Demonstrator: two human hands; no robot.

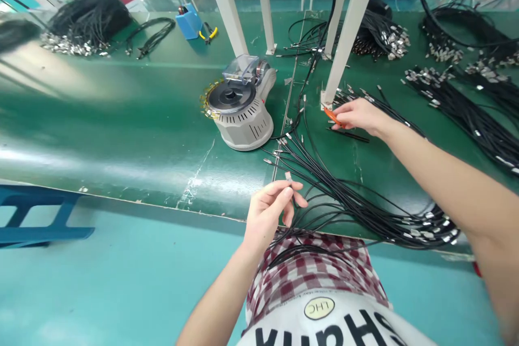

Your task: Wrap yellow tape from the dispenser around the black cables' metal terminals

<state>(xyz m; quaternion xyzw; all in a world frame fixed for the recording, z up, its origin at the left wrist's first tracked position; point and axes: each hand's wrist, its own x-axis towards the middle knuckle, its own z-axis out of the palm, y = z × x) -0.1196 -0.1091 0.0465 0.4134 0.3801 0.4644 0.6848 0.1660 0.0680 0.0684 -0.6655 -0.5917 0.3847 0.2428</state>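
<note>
My left hand (271, 206) is closed in a pinch on the metal-tipped end of a black cable (288, 177), held just above the near edge of the green table (121, 119). That cable belongs to a loose bundle of black cables (344, 200) that fans across the table and drapes over my lap. My right hand (357, 116) reaches forward over the table, fingers closed on a small orange tool (333, 115) next to a white post. A thin black piece (348, 134) lies just below that hand.
A grey tape dispenser machine (241, 105) stands mid-table to the left of the cables. White frame posts (348, 27) rise behind. More cable bundles (466, 102) lie at right and far left (87, 19). A blue box (188, 20) with pliers sits at the back.
</note>
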